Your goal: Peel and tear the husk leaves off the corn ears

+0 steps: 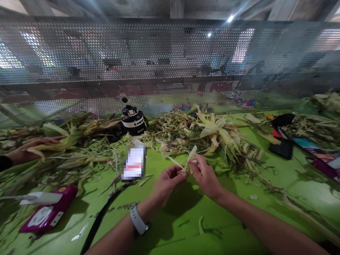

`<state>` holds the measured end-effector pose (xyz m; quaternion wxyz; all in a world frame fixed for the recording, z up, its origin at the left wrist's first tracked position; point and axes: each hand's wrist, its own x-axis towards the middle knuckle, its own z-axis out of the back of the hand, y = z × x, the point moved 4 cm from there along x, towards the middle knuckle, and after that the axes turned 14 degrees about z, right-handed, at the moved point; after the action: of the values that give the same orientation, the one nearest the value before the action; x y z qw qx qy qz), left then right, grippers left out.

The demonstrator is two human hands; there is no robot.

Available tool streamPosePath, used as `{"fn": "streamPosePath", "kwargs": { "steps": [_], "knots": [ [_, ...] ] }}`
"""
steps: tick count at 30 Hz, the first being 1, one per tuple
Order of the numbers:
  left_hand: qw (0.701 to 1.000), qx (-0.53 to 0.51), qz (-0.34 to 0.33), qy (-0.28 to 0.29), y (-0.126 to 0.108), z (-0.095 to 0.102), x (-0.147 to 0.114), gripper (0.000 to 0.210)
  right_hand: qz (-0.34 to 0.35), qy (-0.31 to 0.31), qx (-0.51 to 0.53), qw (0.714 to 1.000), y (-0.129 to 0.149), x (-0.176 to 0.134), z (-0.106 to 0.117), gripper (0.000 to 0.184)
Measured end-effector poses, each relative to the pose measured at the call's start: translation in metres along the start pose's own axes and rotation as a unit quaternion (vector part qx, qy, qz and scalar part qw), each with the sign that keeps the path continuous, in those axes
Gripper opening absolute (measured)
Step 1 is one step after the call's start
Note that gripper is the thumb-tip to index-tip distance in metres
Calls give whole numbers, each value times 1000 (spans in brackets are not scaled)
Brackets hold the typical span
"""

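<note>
Between my two hands, over the green table (164,216), are pale strips of corn husk (191,154). My left hand (171,179) pinches the lower ends of the strips, with a watch strap on that wrist. My right hand (204,175) grips the same piece from the right, thumb and fingers pressed together. One strip points up and another slants off to the left. Just beyond my hands lies a heap of dry husks (172,127), with a large bunch of pale husk leaves (216,129) on it.
A black bottle (134,120) stands behind a lit phone (134,163) with a strap. At left are a magenta device (50,209) with a cable and another person's hand (39,147) at some husks. Another phone (313,150) lies right. A perforated metal screen (159,63) borders the back.
</note>
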<state>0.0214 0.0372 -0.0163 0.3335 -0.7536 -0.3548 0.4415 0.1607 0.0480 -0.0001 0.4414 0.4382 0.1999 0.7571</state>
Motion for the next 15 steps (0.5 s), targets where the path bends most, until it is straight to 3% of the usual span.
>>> {"fn": "streamPosePath", "kwargs": {
  "steps": [6,10,15],
  "knots": [
    [999,27,-27,11,-2,3,4,35,-18,9,14,1000,2,1,0,18],
    [998,40,-54,-12,-3,4,4,31,-18,6,21,1000,2,1,1,18],
    [997,-31,-44,-50,-5,6,2,34,13,19,77,997,0,0,-1,27]
  ]
}}
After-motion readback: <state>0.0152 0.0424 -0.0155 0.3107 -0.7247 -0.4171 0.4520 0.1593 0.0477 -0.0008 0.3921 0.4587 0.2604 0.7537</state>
